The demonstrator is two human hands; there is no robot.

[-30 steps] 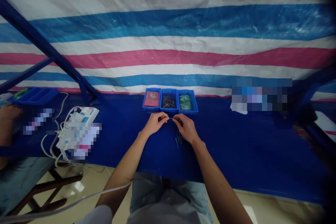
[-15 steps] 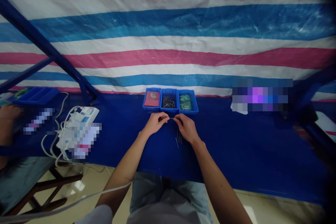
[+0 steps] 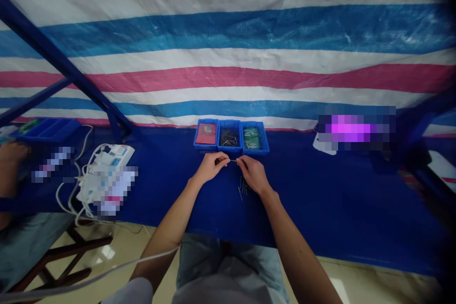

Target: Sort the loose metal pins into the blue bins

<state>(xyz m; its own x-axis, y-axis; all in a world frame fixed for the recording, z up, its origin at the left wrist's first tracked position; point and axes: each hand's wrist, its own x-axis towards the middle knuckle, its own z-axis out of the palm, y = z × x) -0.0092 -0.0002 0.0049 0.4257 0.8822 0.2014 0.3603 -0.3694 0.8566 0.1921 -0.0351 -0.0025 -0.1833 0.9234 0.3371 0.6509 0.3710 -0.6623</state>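
Note:
A thin metal pin spans the gap between my hands. My left hand pinches its left end, and my right hand pinches the right end. Several similar pins lie loose on the table beside and partly under my right hand. Just beyond my hands stand three joined blue bins: the left one holds a pink item, the middle one dark metal pins, and the right one small green and clear pieces.
White power strips with tangled cables lie on the blue table to the left. Farther left are a blue tray and another person's hand. Blurred-out items sit at the back right, before a striped sheet.

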